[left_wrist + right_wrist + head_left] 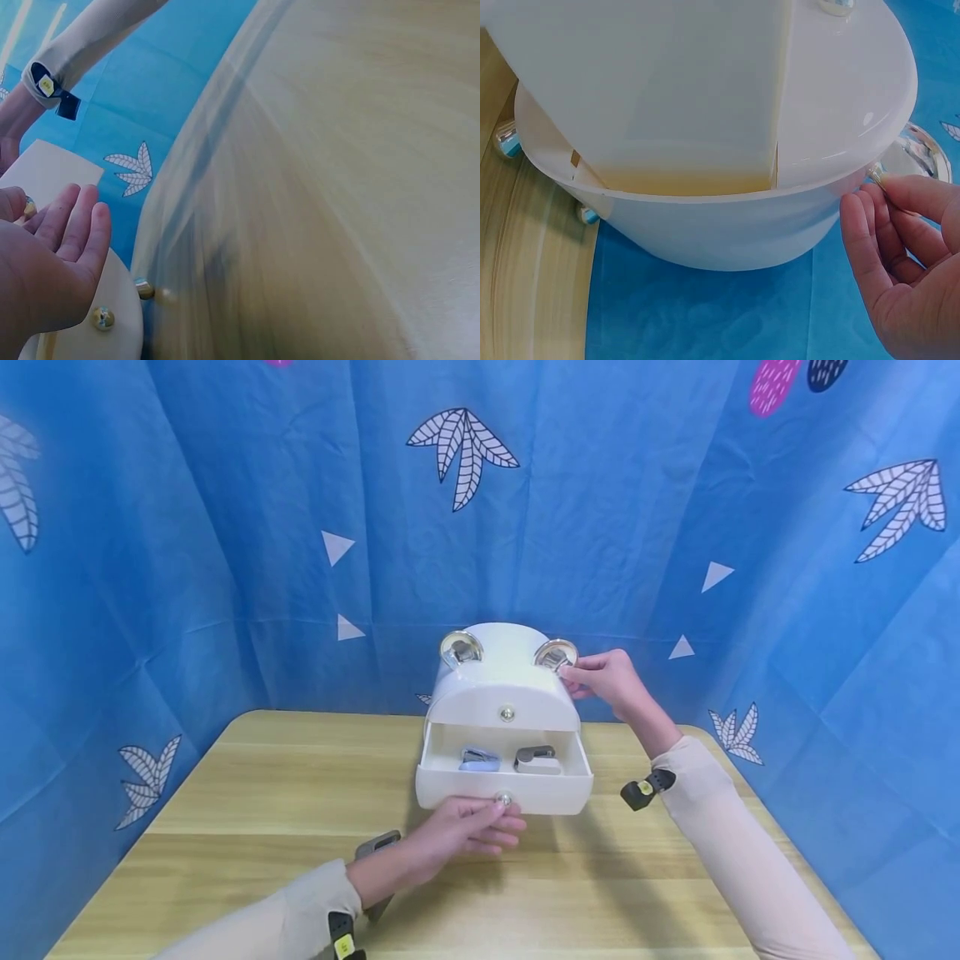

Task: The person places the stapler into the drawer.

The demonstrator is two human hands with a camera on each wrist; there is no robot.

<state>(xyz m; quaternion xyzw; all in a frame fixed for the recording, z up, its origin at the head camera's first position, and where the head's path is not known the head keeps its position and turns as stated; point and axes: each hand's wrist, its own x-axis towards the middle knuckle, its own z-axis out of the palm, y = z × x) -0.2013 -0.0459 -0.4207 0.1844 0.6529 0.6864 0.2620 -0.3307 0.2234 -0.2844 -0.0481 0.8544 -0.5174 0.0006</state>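
Observation:
A white arched storage box (501,677) stands at the back of the wooden table (285,793). Its lower drawer (558,795) is pulled out, with a blue stapler (480,758) and a grey-and-white item (537,760) inside. My left hand (501,817) pinches the drawer's small metal knob (504,798), which also shows in the left wrist view as the knob (28,208) beside the left hand (56,240). My right hand (568,672) pinches the box's shiny right ear (555,653) at the top. In the right wrist view the right hand (876,196) holds that ear (924,150) by its stem against the box (727,150).
The upper drawer is closed, with its own knob (507,713). A second shiny ear (461,648) sits on the box's top left. Blue patterned cloth (225,527) walls in the table on three sides. Bare wood (337,187) lies in front of and beside the box.

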